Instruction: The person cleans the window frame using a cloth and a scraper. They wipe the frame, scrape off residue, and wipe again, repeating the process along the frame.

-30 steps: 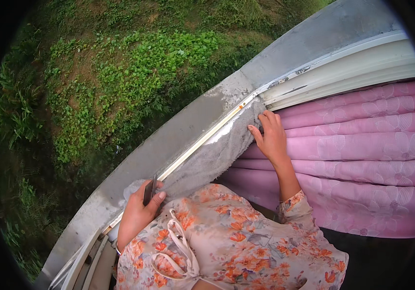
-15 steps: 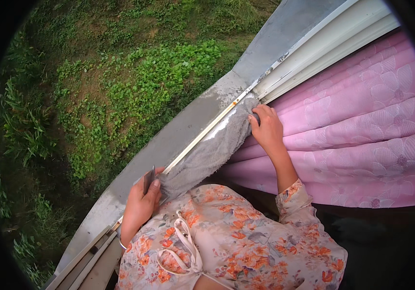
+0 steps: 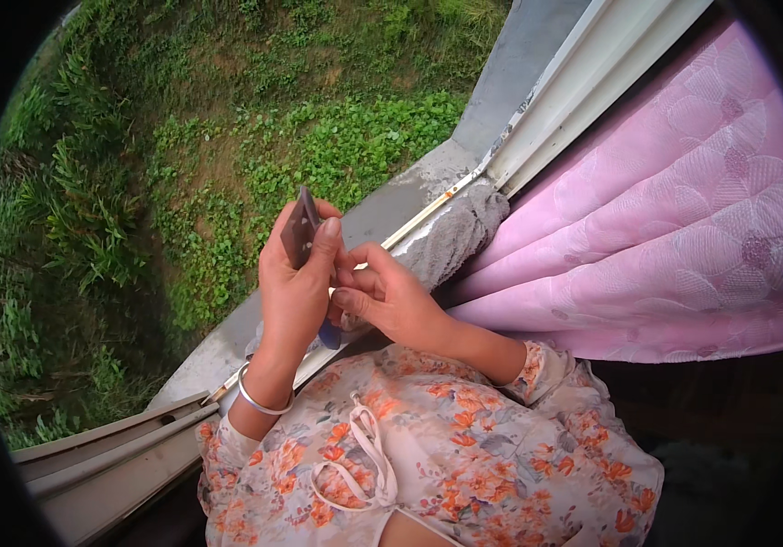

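Note:
My left hand (image 3: 284, 273) is raised over the sill, closed round a flat dark brown piece (image 3: 300, 230) with pale dots and a thin edge; its kind is unclear. Against its fingers, my right hand (image 3: 391, 296) is closed in a pinch, and anything between its fingertips is hidden. Just below the hands shows a small blue thing (image 3: 329, 335), mostly covered. A grey fluffy cloth (image 3: 460, 232) lies bunched along the window track (image 3: 428, 211), beyond my right hand and touched by neither hand as far as I see.
A pink patterned curtain (image 3: 647, 210) hangs at the right beside the white window frame (image 3: 583, 100). The grey concrete ledge (image 3: 387, 205) drops off to green plants (image 3: 346, 137) outside. Another frame section (image 3: 118, 456) stands at the lower left.
My right hand has let go of the cloth's far end and come left to meet my left hand. The left hand has risen with the brown piece, away from the cloth.

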